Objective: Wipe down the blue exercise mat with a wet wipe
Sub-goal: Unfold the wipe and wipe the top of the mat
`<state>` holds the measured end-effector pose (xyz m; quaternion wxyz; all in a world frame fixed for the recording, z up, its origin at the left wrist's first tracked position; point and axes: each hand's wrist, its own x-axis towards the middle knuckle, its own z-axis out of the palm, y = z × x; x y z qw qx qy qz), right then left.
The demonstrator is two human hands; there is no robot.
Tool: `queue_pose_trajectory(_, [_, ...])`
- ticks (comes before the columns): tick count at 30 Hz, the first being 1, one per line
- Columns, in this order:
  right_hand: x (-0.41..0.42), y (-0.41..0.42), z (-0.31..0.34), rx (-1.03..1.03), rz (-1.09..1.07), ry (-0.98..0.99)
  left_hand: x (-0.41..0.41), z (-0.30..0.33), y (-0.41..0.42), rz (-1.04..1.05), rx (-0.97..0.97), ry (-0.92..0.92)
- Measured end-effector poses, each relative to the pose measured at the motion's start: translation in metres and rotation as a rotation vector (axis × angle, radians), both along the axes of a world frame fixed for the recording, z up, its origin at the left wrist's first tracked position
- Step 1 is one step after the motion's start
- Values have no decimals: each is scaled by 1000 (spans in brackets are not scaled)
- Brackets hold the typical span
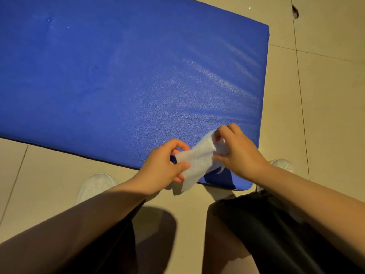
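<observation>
Below, a thick padded blue exercise mat (128, 76) lay flat on the beige tiled floor (325, 95); its grained vinyl skin caught streaks of light, its corners were rounded, and its long axis ran from the floor's upper left down to the lower right; over the mat's near right corner both hands held a white wet wipe (197, 161), soft, fibrous and crumpled into a loose strip that slanted from lower left to upper right; the left hand (164, 167) pinched its lower end between thumb and fingers; the right hand (239, 151) had its grip curled around the bunched upper end; white mesh shoes (94, 184) stood at the mat's near edge.
</observation>
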<state>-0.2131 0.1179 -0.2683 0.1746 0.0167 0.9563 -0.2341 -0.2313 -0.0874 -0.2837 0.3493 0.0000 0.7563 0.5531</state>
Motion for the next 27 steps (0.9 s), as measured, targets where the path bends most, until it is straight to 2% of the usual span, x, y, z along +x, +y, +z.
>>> queue_pose_trajectory(3, [-14, 8, -12, -36, -99, 18, -17, -9, -3, 11, -176, 184])
queue_pose_trajectory(7, [-18, 28, -20, 98, -134, 114, -23, -32, -25, -284, -636, 392])
queue_pose_trajectory(8, [-15, 29, -20, 154, -54, 174, -20, -35, -31, -358, -670, 541])
queue_pose_trajectory(10, [0, 20, -25, 207, 244, 249, -13, -44, -41, -587, -635, 834])
queue_pose_trajectory(12, [23, 6, -36, 230, 533, 197, -2, -55, -48, -878, -678, 925])
queue_pose_trajectory(14, [35, 6, -46, 304, 633, 72, 11, -67, -55, -1000, -724, 876])
queue_pose_trajectory(18, [23, 24, -35, 423, 426, -104, 20, -72, -60, -989, -699, 921])
queue_pose_trajectory(22, [23, 20, -8, 299, 354, -127, 9, -63, -57, -851, -577, 1034])
queue_pose_trajectory(25, [6, 0, -9, 300, 307, -272, -4, -64, -61, -630, -666, 974])
queue_pose_trajectory(27, [-13, -20, -26, 207, 39, -305, -8, -72, -74, -569, -751, 939])
